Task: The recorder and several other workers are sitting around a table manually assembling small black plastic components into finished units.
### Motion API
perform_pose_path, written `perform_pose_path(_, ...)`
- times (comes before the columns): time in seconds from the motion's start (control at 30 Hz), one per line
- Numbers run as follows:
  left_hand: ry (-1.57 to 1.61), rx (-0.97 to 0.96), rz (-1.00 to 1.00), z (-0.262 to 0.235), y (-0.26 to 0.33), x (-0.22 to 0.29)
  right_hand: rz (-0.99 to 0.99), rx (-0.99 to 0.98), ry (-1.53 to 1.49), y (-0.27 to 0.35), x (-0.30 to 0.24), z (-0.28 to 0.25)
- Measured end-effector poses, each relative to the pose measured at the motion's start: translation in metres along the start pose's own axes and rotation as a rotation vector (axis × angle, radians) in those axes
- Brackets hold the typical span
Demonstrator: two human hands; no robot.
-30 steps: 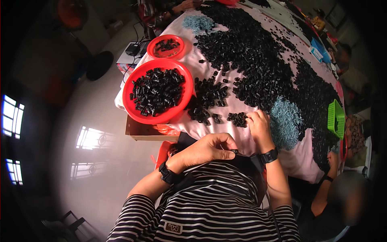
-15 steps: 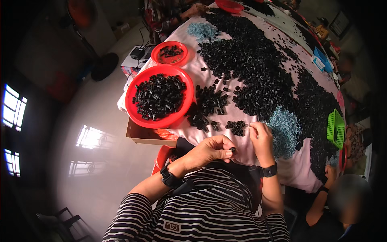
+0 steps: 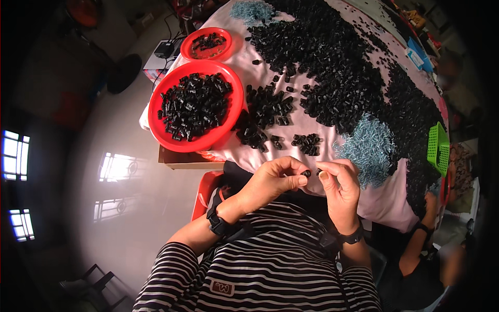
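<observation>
Between thumb and forefinger, my left hand [image 3: 276,178] pinches a small black plastic piece [image 3: 306,173]. Close beside it, my right hand [image 3: 343,190] is closed at the fingertips on a tiny dark part [image 3: 319,172], too small to name. The two hands nearly meet above the near edge of the table. Just beyond them, a small cluster of black pieces [image 3: 306,144] lies on the pale pink cloth [image 3: 325,147]. To the right of that is a heap of light blue thin pieces [image 3: 368,148], partly behind my right hand.
At the left stands a large red basin [image 3: 238,99] of black pieces, with a smaller red basin [image 3: 227,52] beyond. A wide pile of black pieces [image 3: 332,83] spreads over the table. Right are a green basket [image 3: 438,150] and another person's arm [image 3: 416,244]. A red chair [image 3: 204,195] stands left of me.
My right hand has drawn back from beside the black cluster toward my left hand, now pinching a tiny part. My left hand has risen slightly with its black piece. The view has shifted.
</observation>
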State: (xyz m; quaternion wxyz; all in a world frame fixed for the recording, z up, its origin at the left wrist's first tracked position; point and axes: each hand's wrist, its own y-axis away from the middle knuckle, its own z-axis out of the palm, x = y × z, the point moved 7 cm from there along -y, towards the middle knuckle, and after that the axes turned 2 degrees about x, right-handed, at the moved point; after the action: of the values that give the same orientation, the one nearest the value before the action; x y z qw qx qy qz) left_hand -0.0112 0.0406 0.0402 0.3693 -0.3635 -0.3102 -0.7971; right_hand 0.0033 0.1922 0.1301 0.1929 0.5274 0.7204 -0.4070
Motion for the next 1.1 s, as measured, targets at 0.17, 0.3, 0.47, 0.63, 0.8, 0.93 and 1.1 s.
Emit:
perform_pose_path(0.17,-0.094,0.042,0.031,0.003,0.005,0.0,-0.06,0.047,0.039,0.004,-0.005,0.007)
perform_pose_path(0.3,-0.107,0.055,0.052,0.005,0.006,0.003,-0.068,0.034,0.043,0.006,-0.004,0.01)
perform_pose_path(0.47,-0.097,0.066,0.028,0.003,0.006,0.0,-0.039,0.067,0.047,0.006,-0.002,0.01)
perform_pose_path(0.63,-0.089,0.087,0.02,0.005,0.007,0.003,-0.017,0.04,0.042,0.007,-0.003,0.013)
perform_pose_path(0.8,-0.138,0.129,0.016,0.008,0.011,0.011,0.043,0.016,-0.004,0.006,0.0,0.015)
perform_pose_path(0.93,-0.139,0.16,-0.035,0.005,0.013,0.013,-0.117,-0.099,0.256,0.01,-0.011,0.017)
perform_pose_path(1.1,-0.103,0.163,-0.06,0.001,0.012,0.007,-0.209,-0.183,0.42,0.005,-0.037,0.018)
